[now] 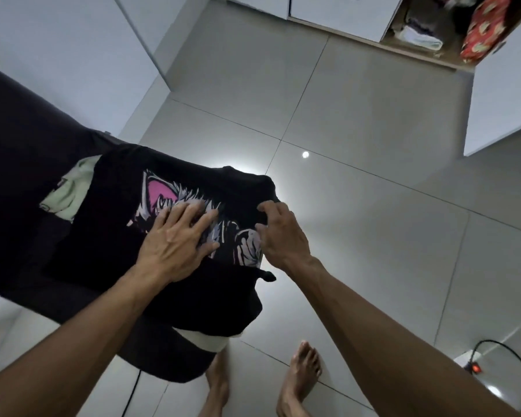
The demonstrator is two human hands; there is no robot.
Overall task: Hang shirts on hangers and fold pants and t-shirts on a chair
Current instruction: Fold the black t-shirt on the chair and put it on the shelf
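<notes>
From my remote seat I read this as the middle of one fold, with most of the job not visible as done. At the far left the dark chair [18,152] carries the work. On it, just left of the shirt in hand, a pale green garment [65,191] shows from under the black cloth; I cannot tell whether it is folded. No hangers or pants are in view, so I judge the hanging part is either elsewhere or yet to come.

The black t-shirt [118,188] with the pink and grey print lies spread over the chair seat, its near edge drooping over the chair's front toward my bare feet [298,377]. It looks partly folded, but still needs another fold and tidying.

My left hand [175,242] lies flat on the print, fingers straight and spread, pressing the cloth down and gripping nothing. Just to its right, my right hand [280,233] sits at the shirt's right edge with fingertips curled into the fabric, pinching a fold of it. So the shirt lies under both hands, reaching mostly left and far of them.

Farther right are the pale tiled floor [373,206], an open cupboard [418,34] with stacked cloth at the far right, and a power strip [475,368] near right.
</notes>
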